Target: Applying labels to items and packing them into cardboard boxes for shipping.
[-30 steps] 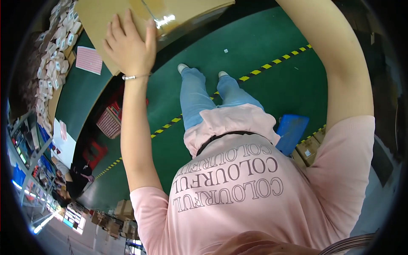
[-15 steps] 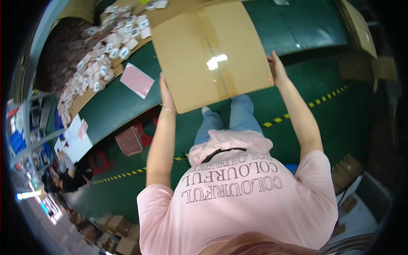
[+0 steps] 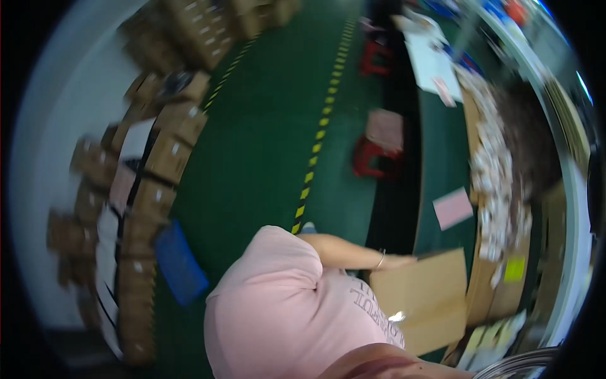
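Observation:
A brown cardboard box (image 3: 424,297), taped along its seam, is close to my body at the lower right. A glint of light lies on the tape. My left hand (image 3: 399,261), with a thin bracelet at its wrist, grips the box along its side edge; the fingers are partly hidden and blurred. My right hand is out of sight. Just beyond the box, a pink sheet (image 3: 452,208) lies on the dark green worktable (image 3: 435,167).
Small white-pink pieces (image 3: 491,170) are heaped along the worktable. A red stool (image 3: 377,158) stands beside it. Stacked cartons (image 3: 169,155) line the left wall, with a blue bin (image 3: 181,262) near them. Yellow-black tape (image 3: 317,136) marks the green floor.
My view has swung left, bringing the aisle and stacked cartons into sight. The box now appears at lower right, still against my left hand. My right hand has left the picture.

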Demonstrator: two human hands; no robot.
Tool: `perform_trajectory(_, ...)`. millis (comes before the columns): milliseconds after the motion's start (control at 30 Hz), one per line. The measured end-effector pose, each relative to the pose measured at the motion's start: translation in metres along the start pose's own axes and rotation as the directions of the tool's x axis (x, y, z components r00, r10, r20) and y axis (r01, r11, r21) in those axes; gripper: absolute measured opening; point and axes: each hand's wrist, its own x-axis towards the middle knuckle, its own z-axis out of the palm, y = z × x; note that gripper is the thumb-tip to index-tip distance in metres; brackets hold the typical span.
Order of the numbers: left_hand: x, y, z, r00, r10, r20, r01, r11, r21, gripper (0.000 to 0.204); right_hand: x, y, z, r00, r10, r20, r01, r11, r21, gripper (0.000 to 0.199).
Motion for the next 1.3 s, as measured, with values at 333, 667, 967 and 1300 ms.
perform_trajectory(333, -0.181, 0.052, -0.092, 0.976, 0.094, -0.197, -0.111, 0.991, -0.079, 0.061, 0.065, 0.025, 0.152, 0.995, 0.069, 0.071, -0.053, 0.978, -0.2, 0.054)
perform_trajectory(667, -0.362, 0.041, -0.261, 0.907, 0.226, -0.357, -0.357, 0.861, -0.363, 0.069, 0.128, 0.115, 0.274, 0.995, 0.053, -0.084, -0.054, 0.999, -0.006, 0.054)
perform_trajectory(967, -0.472, 0.071, -0.418, 0.659, 0.263, -0.705, -0.643, 0.684, -0.345, 0.067, 0.229, 0.191, 0.294, 0.949, 0.187, -0.254, -0.154, 0.977, 0.146, 0.054)
perform_trajectory(1300, -0.581, 0.17, -0.609, 0.487, 0.231, -0.842, -0.806, 0.49, -0.332, 0.069, 0.533, 0.153, 0.485, 0.855, 0.483, 0.188, -0.492, 0.871, 0.0, 0.057)
